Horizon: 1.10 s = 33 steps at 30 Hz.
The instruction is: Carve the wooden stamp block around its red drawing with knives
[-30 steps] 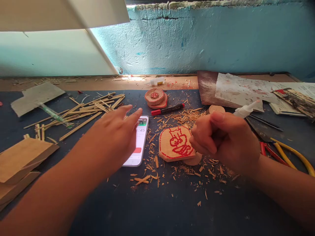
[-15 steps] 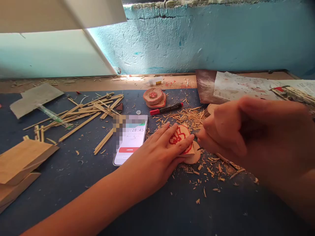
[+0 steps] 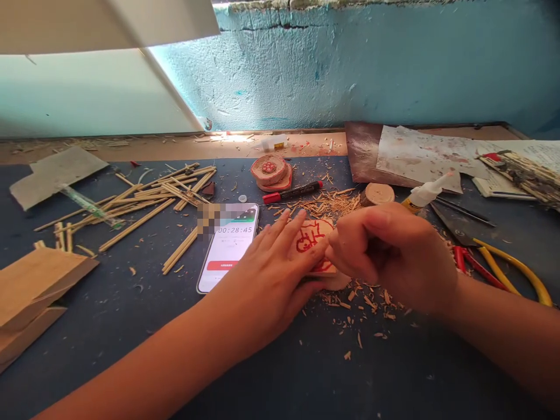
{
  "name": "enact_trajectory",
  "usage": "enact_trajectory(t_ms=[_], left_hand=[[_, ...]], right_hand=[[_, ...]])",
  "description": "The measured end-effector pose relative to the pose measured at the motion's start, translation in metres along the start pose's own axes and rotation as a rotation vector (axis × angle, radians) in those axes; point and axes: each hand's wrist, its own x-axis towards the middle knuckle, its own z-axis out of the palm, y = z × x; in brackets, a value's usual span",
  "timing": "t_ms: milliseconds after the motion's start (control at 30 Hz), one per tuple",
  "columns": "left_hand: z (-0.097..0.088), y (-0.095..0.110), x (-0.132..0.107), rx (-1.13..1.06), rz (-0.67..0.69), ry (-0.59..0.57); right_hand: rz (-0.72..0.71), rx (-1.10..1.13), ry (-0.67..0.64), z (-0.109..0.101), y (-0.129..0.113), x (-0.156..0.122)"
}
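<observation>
A small wooden plaque (image 3: 314,236) with a red drawing lies on the dark blue table top (image 3: 271,361), amid wood shavings. My left hand (image 3: 273,271) lies flat on the plaque's left part, fingers stretched out and pressing it down. My right hand (image 3: 394,254) is curled in a fist at the plaque's right edge, fingers pinched together; what it holds is hidden inside the fingers. A phone (image 3: 228,246) showing a timer lies just left of my left hand.
Bamboo sticks (image 3: 144,198) lie scattered at the left, wooden pieces (image 3: 30,291) at the far left. Behind the plaque are stacked wood discs (image 3: 269,172), a red marker (image 3: 292,192) and a glue bottle (image 3: 426,192). Pliers with red and yellow handles (image 3: 494,265) sit at the right, papers (image 3: 420,154) behind.
My left hand left the phone and came to rest flat on the plaque. My right hand swung up close to the camera, then settled back at the plaque's right edge.
</observation>
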Motion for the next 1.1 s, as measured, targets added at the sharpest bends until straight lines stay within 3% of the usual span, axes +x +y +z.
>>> enact_trajectory(t_ms=[133, 467, 633, 833, 1100], left_hand=[[0.004, 0.004, -0.008, 0.213, -0.031, 0.090], [0.011, 0.004, -0.011, 0.260, -0.078, 0.104], [0.004, 0.007, -0.004, 0.134, -0.003, 0.070], [-0.001, 0.008, 0.007, -0.031, 0.050, -0.083], [0.002, 0.003, 0.011, -0.083, 0.057, -0.064]], right_hand=[[-0.010, -0.009, -0.002, 0.000, 0.001, 0.000], [0.001, -0.004, -0.008, -0.002, 0.003, -0.001], [0.015, 0.005, -0.010, -0.002, 0.003, 0.000], [0.039, 0.045, -0.010, -0.005, 0.003, 0.001], [0.103, -0.019, -0.038, -0.010, 0.002, 0.005]])
